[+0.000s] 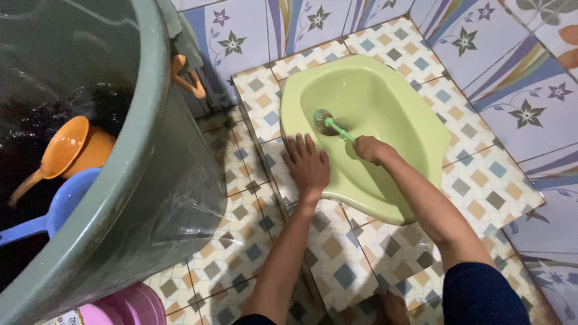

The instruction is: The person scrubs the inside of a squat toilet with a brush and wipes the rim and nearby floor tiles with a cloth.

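Hands: two, left hand (307,165) and right hand (370,148)
Brush (330,123): one
Squat toilet (415,129): one
Water tub (162,174): one
Dippers: two, orange dipper (63,151) and blue dipper (60,206)

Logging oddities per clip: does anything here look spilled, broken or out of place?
Nothing stands out. The right hand holds a green brush in the squat toilet; the left hand rests flat on its rim. Two scoops float in the grey tub.

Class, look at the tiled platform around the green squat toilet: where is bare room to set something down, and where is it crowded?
Bare tiles lie right of the green toilet pan, toward the patterned wall, and between the arms below it. It is crowded left: the left hand presses the rim beside the big grey tub; the right hand works the green brush inside.
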